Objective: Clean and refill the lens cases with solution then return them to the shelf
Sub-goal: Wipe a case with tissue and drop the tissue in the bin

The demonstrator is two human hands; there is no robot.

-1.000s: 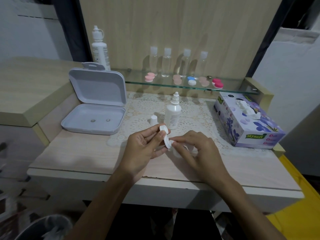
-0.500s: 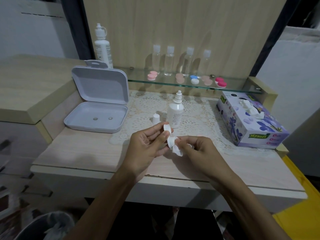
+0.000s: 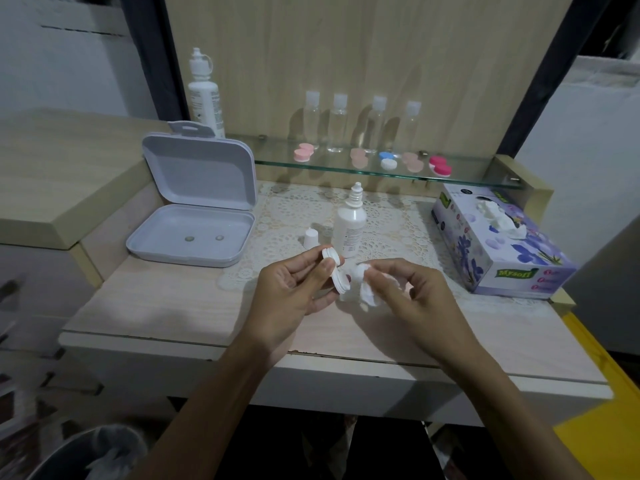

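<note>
1. My left hand (image 3: 294,292) pinches a white lens case (image 3: 335,271) between thumb and curled fingers, held on edge above the bench (image 3: 166,306), both wells uncapped.
2. My right hand (image 3: 412,299) has thumb and fingertips closed on a crumpled white tissue (image 3: 363,289), which sits just beside the lower well of the case; I cannot tell whether it touches.
3. Directly behind the hands, a small white solution bottle (image 3: 351,225) stands upright on a lace mat (image 3: 391,226), nozzle bare. Its label print is too small to read. Its white cap (image 3: 310,238) stands just to its left.
4. Right of the mat: a purple floral tissue box (image 3: 502,244), a tissue pulled up through its top. Readable brand on the front: "Mysoft".
5. Left: a white hinged box (image 3: 194,209) lying open, two small round spots on its floor.
6. The glass shelf (image 3: 467,174) carries four clear bottles (image 3: 356,123) with white caps and a row of other lens cases (image 3: 388,160): pink, peach, blue-and-white, magenta.
7. A tall white bottle (image 3: 205,95) stands at the shelf's left end; label text illegible.
</note>
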